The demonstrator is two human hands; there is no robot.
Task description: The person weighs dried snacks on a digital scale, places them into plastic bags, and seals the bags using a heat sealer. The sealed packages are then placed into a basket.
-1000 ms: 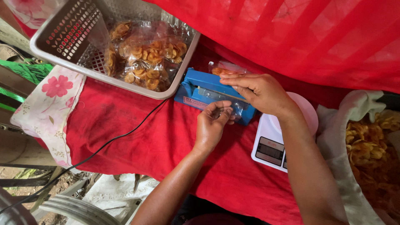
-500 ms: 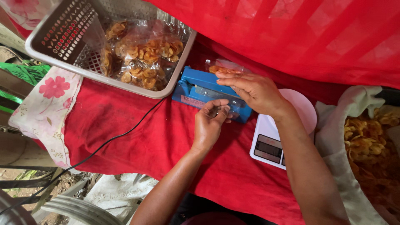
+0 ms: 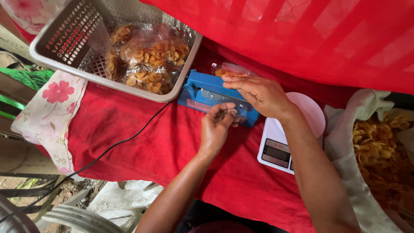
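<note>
Clear chip bag (image 3: 230, 71) with golden chips, lying across blue heat sealer (image 3: 202, 92), body sticking out behind it. Right hand (image 3: 261, 92) flat on sealer, pressing bag. Left hand (image 3: 217, 125) just in front of sealer, pinching bag's clear edge.

Both hands (image 3: 217, 125) (image 3: 261, 92) press a chip bag (image 3: 230, 71), seemingly, into blue sealer (image 3: 202, 92).

We've got open red cloth (image 3: 129, 133) at centre-left, crossed only by a thin black cord (image 3: 125, 140). Upper left, the grey slotted plastic basket (image 3: 64, 39) blocks; right, the white digital scale (image 3: 280, 149) crowds the blue heat sealer (image 3: 200, 92).
</note>
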